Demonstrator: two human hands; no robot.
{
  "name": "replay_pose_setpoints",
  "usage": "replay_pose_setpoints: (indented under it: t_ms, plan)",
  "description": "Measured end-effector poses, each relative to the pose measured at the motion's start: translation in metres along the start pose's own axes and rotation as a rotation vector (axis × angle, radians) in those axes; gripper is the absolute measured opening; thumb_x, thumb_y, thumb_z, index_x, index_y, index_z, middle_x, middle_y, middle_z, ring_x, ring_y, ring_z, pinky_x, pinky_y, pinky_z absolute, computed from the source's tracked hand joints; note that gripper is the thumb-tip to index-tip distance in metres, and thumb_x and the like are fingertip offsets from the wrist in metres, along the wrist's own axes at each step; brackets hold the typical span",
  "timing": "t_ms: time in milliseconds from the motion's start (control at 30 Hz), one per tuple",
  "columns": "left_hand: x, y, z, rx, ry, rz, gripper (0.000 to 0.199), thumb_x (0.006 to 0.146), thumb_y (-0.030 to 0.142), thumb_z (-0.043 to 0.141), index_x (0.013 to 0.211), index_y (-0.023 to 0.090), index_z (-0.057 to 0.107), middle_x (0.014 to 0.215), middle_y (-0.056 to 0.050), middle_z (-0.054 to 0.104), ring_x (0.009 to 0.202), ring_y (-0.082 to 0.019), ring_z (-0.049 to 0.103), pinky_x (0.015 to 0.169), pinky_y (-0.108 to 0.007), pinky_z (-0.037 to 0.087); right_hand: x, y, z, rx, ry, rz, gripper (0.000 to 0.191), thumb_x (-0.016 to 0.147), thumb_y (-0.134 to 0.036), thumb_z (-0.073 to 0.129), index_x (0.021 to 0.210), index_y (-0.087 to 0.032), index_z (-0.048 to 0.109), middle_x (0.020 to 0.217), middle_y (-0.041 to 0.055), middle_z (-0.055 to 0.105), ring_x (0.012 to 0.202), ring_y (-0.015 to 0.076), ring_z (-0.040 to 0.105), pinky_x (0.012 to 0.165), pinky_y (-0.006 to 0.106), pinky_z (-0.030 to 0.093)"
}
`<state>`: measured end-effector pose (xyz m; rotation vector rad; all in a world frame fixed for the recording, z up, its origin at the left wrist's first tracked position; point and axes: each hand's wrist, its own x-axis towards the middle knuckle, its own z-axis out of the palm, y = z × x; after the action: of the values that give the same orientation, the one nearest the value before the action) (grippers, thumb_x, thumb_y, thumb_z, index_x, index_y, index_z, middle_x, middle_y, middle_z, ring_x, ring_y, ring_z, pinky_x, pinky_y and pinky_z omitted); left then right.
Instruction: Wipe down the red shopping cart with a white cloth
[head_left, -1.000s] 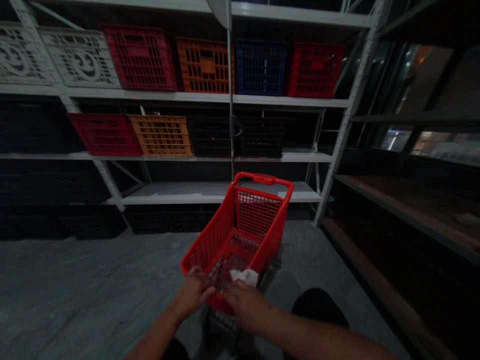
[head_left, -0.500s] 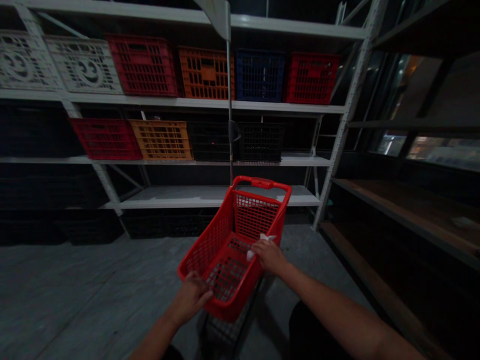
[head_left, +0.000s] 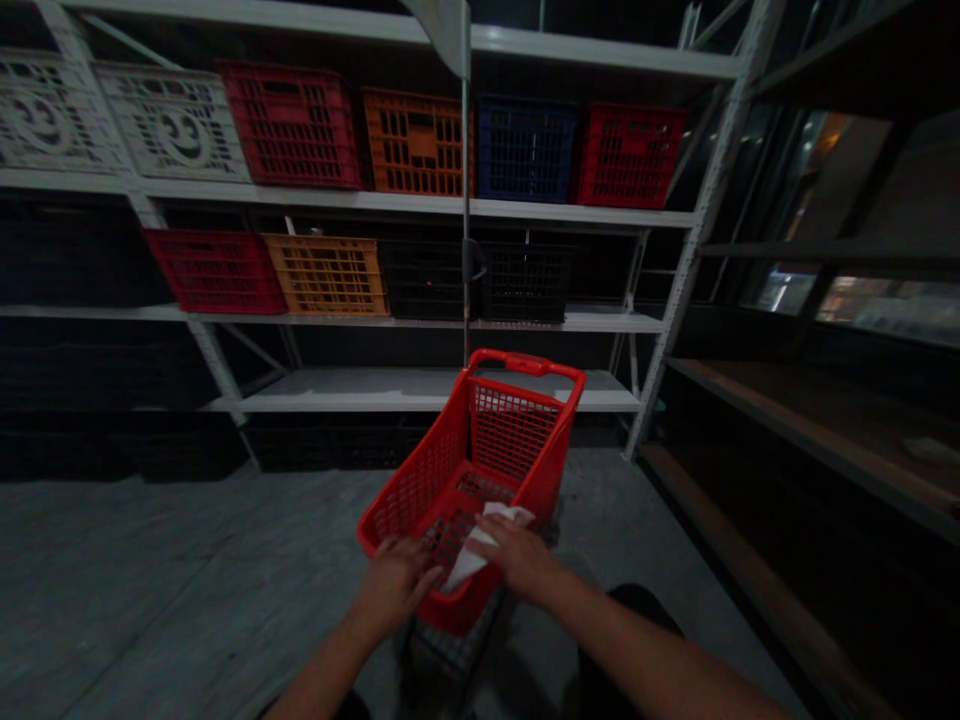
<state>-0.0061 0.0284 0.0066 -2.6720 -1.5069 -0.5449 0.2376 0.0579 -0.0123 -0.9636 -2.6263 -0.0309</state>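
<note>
A red plastic shopping cart (head_left: 469, 470) with mesh sides stands in front of me on the floor, its handle at the far end. My left hand (head_left: 397, 580) grips the near left corner of its rim, fingers curled over the edge. A white cloth or tissue (head_left: 474, 555) lies under my right hand (head_left: 517, 555), which presses it against the right rim near the front. Part of the cloth hangs into the basket. A thin pole (head_left: 466, 200) with a pale flag rises from the cart's handle end.
Behind the cart, a white metal rack (head_left: 352, 390) carries several crates, among them an orange crate (head_left: 420, 140) and a blue crate (head_left: 527, 150). Dark shelves with brown boards (head_left: 810, 410) run along the right. Grey concrete floor (head_left: 150, 570) stretches to the left.
My right hand has slid toward me along the right rim with the white cloth, and more of the cloth shows. My left hand stays on the near left corner.
</note>
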Motion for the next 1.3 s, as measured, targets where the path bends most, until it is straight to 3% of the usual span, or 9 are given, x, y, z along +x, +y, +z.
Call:
replay_pose_setpoints:
  t_ms: [100,200,333,433,533,767,900,1033,1300]
  plan:
    - [0.001,0.02,0.01,-0.095,0.114,-0.061,0.04,0.09,0.04,0.025,0.089,0.022,0.062,0.091,-0.003,0.066,0.086,-0.017,0.057,0.082,-0.034,0.037,-0.007,-0.042,0.013,-0.039,0.022,-0.089,0.039,0.09,-0.029,0.042,0.129,-0.029,0.042,0.143,0.0088,0.03,0.128,0.023,0.029,0.099,0.04,0.034]
    - [-0.002,0.029,0.021,-0.18,0.129,-0.118,0.048,0.092,0.035,0.018,0.08,0.02,0.061,0.077,-0.004,0.066,0.076,-0.015,0.058,0.083,-0.034,0.039,-0.006,-0.043,0.014,-0.062,0.066,-0.163,0.037,0.091,-0.027,0.039,0.128,-0.025,0.041,0.136,0.0098,0.04,0.123,0.0211,0.036,0.096,0.038,0.037]
    - [-0.006,0.023,0.025,-0.219,0.059,-0.023,0.048,0.091,0.036,0.018,0.072,0.019,0.058,0.075,-0.003,0.065,0.076,-0.016,0.057,0.086,-0.036,0.037,0.0,0.017,-0.009,-0.083,0.082,-0.207,0.038,0.09,-0.022,0.04,0.128,-0.022,0.042,0.126,0.0091,0.051,0.117,0.0188,0.043,0.096,0.038,0.037]
    - [-0.008,0.018,0.024,-0.228,0.058,0.022,0.048,0.09,0.04,0.017,0.074,0.019,0.058,0.076,-0.004,0.065,0.077,-0.017,0.057,0.086,-0.037,0.036,0.006,0.071,-0.034,-0.12,0.087,-0.028,0.039,0.088,-0.015,0.042,0.126,-0.016,0.045,0.124,0.0117,0.052,0.119,0.0188,0.042,0.099,0.036,0.035]
    - [-0.008,0.015,0.024,-0.226,0.073,0.028,0.049,0.089,0.043,0.018,0.071,0.019,0.057,0.073,-0.003,0.063,0.075,-0.016,0.056,0.085,-0.036,0.036,0.013,0.088,-0.041,-0.159,0.088,0.117,0.041,0.085,-0.007,0.041,0.126,-0.012,0.046,0.126,0.0142,0.05,0.121,0.0186,0.041,0.101,0.036,0.034]
    - [-0.006,0.007,0.026,-0.212,0.087,0.044,0.052,0.089,0.044,0.015,0.067,0.019,0.054,0.068,-0.003,0.061,0.071,-0.015,0.054,0.083,-0.035,0.036,0.017,-0.025,0.02,-0.116,0.155,0.014,0.037,0.087,-0.015,0.045,0.124,-0.013,0.044,0.124,0.0139,0.051,0.114,0.0212,0.046,0.094,0.037,0.042]
    - [-0.011,0.002,0.02,-0.232,0.07,0.04,0.053,0.089,0.044,0.012,0.067,0.02,0.054,0.07,-0.003,0.062,0.072,-0.015,0.055,0.084,-0.034,0.037,0.013,-0.06,0.018,-0.073,0.116,-0.121,0.038,0.089,-0.022,0.043,0.127,-0.016,0.04,0.123,0.01,0.052,0.11,0.0203,0.048,0.092,0.035,0.043]
    - [-0.022,-0.012,0.012,-0.244,0.054,0.004,0.054,0.089,0.044,0.01,0.063,0.021,0.051,0.067,-0.002,0.061,0.07,-0.015,0.054,0.089,-0.034,0.036,0.014,-0.019,-0.011,-0.067,0.082,-0.092,0.043,0.091,-0.02,0.038,0.133,-0.018,0.033,0.128,0.0073,0.05,0.119,0.0177,0.041,0.1,0.034,0.036]
    - [-0.036,-0.061,-0.009,-0.164,-0.087,-0.222,0.056,0.085,0.054,0.018,0.06,0.02,0.054,0.07,-0.005,0.064,0.073,-0.018,0.058,0.078,-0.031,0.042,0.005,0.127,-0.091,-0.238,0.165,0.411,0.045,0.087,-0.01,0.036,0.13,-0.02,0.042,0.132,0.008,0.046,0.127,0.0213,0.033,0.098,0.038,0.038]
